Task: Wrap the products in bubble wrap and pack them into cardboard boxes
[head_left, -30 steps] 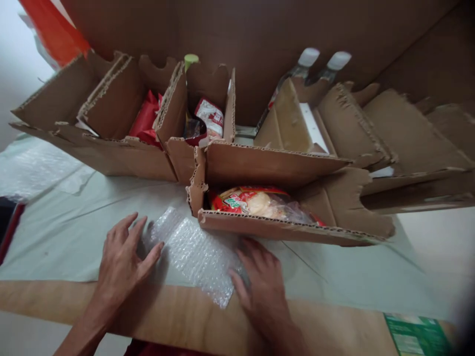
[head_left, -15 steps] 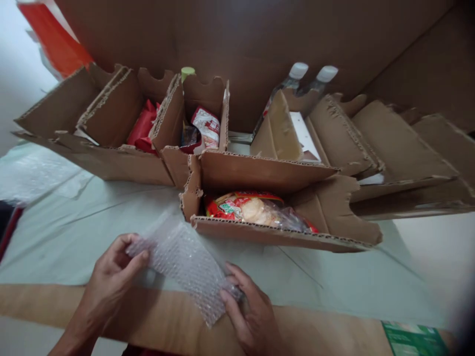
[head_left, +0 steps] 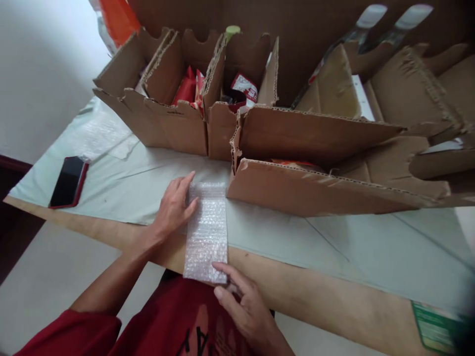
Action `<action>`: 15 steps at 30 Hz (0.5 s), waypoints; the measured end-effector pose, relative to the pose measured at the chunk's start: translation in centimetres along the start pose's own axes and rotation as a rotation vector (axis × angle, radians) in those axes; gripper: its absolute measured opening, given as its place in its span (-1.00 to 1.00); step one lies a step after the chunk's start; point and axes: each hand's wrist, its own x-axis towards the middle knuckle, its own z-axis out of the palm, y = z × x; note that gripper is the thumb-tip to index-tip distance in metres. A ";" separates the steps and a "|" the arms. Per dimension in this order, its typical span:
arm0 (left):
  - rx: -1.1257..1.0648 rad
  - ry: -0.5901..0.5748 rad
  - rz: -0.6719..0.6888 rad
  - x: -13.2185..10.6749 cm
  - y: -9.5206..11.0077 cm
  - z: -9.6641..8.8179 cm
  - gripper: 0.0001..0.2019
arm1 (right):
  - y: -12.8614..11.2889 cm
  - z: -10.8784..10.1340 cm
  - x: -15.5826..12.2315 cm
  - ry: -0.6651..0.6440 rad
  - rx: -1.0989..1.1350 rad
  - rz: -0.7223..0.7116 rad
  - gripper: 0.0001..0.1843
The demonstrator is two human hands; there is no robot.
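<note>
A clear bubble wrap sheet [head_left: 207, 232] lies flat at the table's front, its lower end on the bare wooden edge. My left hand [head_left: 174, 206] rests along its upper left side, fingers stretched and thumb apart, the tips touching the sheet's border. At the lower right corner is my right hand [head_left: 247, 301]. Its index finger lies on the wrap, while the thumb is apart from it just below the bottom edge; the other fingers are curled and partly hidden.
Behind stand cardboard compartments [head_left: 170, 123] with red packets [head_left: 187, 89] and a white-and-red packet [head_left: 245, 88]. A long cardboard tray [head_left: 319, 190] is in front. Two white-capped bottles [head_left: 371, 17] rise behind. A phone [head_left: 69, 182] and more bubble wrap [head_left: 100, 131] lie left.
The bubble wrap went from being held up, tilted between both hands, to lying straight and flat on the table. Both hands have loosened their grip. The camera view has shifted left and down.
</note>
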 end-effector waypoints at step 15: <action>-0.188 -0.061 -0.112 -9.3 2.7 -2.5 -0.55 | -2.4 -0.2 2.6 0.051 0.353 -0.217 -0.36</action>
